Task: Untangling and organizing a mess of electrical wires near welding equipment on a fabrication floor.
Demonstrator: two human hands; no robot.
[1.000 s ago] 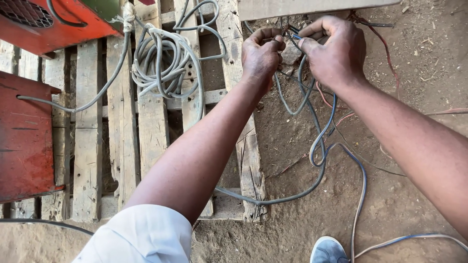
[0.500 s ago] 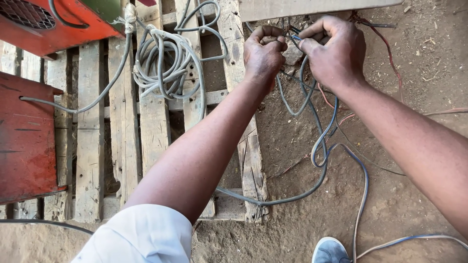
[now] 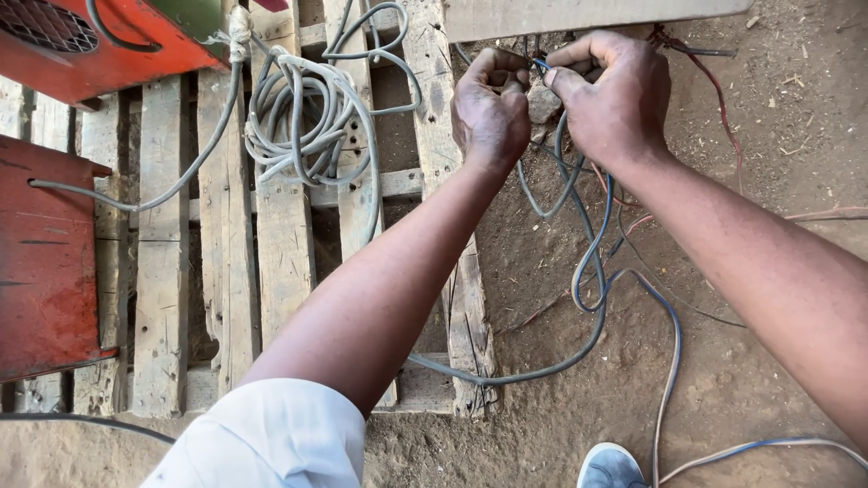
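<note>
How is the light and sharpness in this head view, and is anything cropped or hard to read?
Head view: even daylight, soft shadows, no glare; left hand and right hand sharp, but they hide the wire ends; red machine cropped at left edge.

Both bare arms reach forward and away from the body, converging at the top of the view. The left hand [image 3: 491,107] is curled into a tight fist, knuckles up, fingers folded under toward the palm. The right hand [image 3: 613,98] sits just beside it, back of the hand up, thumb and forefinger pinched together toward the left fist. The left forearm runs diagonally from a white short sleeve [image 3: 267,438]; the right forearm enters from the right edge.
</note>
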